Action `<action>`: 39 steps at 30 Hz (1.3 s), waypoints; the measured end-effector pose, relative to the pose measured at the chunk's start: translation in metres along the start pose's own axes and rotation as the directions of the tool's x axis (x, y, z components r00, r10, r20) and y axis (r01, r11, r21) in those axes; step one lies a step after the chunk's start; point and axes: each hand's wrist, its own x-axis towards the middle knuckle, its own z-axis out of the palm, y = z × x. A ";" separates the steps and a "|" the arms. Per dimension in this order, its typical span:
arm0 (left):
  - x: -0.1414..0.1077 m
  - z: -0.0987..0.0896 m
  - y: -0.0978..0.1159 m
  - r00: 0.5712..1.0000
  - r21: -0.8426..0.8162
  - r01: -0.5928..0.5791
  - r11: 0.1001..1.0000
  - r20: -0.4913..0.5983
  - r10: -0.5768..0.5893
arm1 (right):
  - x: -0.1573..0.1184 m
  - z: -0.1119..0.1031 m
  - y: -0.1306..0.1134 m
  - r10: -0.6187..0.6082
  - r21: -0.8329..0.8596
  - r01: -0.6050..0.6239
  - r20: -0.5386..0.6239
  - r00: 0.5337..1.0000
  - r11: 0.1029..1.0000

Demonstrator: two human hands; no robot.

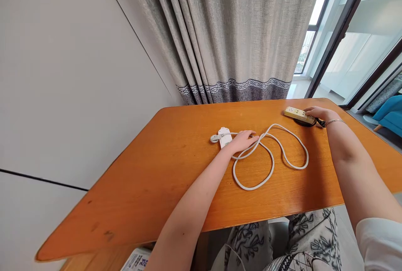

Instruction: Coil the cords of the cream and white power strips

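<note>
On the orange wooden table (141, 179), a white power strip (224, 138) lies with its white plug (215, 138) beside it. My left hand (244, 140) is over the white cable near that strip, fingers pointing right; whether it grips the cable is unclear. The white cable (253, 188) spreads in loose loops to the right. Toward the back right, my right hand (318, 112) rests on the right end of a yellowish power strip (295, 113). A black cord (303, 123) lies bunched under and beside it. How the right fingers close is hard to see.
A grey curtain (245, 32) hangs behind the table's back edge. Glass doors and a window stand at the right, with a blue chair (391, 114) beyond. A white panel wall (63, 74) is at the left. A printed package (136, 260) sits below the front edge.
</note>
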 end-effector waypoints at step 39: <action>-0.007 -0.011 0.005 0.997 0.048 -0.073 0.996 -0.026 0.074 | -0.089 0.060 -0.069 0.057 -0.163 -0.096 -0.230 0.972 0.982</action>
